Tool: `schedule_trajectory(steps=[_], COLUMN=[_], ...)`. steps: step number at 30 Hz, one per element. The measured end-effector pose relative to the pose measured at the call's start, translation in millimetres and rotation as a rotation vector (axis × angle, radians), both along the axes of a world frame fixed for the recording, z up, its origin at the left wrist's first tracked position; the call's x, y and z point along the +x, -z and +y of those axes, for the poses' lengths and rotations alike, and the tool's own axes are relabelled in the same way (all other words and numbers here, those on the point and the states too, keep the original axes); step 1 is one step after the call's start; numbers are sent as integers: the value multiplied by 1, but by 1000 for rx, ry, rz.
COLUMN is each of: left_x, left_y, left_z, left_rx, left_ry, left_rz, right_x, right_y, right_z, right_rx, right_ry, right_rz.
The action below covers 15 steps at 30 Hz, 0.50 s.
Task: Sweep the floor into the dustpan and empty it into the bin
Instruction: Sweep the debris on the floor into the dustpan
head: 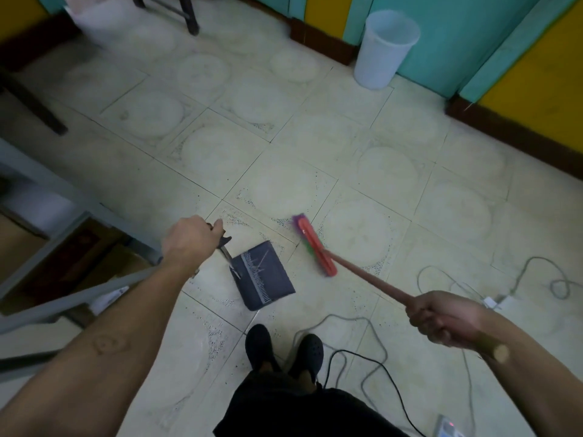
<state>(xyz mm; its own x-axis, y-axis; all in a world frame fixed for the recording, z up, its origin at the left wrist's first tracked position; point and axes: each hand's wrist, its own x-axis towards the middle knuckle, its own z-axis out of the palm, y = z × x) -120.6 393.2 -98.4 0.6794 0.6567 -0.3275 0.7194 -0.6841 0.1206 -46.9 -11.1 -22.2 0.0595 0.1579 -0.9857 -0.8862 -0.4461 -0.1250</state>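
Cables (378, 363) loop just below your right grip (441, 320), clenched on the broom (315, 247); left grip (189, 239) grasps the dustpan (265, 275) handle, bin (383, 48) far ahead.

My dustpan (268, 275) is dark slate grey with a pale toothed strip. My broom head (315, 247) is red, bristles purple and green, on a reddish-brown handle (369, 275). Cream floor tiles (284, 159), big faint circles, black-speckled corners. White bin (385, 48); teal and yellow wall (457, 42).
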Motion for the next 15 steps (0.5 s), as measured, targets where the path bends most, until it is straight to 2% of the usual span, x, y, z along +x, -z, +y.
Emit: schedule_trajectory(steps=[6,11,15], left_x=[-35,-50,-49], left_y=[-9,-5,19], left_z=[22,24,13], left_rx=[-121,-254,-339], left_ry=[-297,-544,-613], left_rz=[-156,-302,-369], right_x=[10,17,14], right_y=[23,40,47], right_z=[24,27,28], right_rx=[-110,-101,-72], right_ry=[19,131,163], right_rz=[-187,-204,-172])
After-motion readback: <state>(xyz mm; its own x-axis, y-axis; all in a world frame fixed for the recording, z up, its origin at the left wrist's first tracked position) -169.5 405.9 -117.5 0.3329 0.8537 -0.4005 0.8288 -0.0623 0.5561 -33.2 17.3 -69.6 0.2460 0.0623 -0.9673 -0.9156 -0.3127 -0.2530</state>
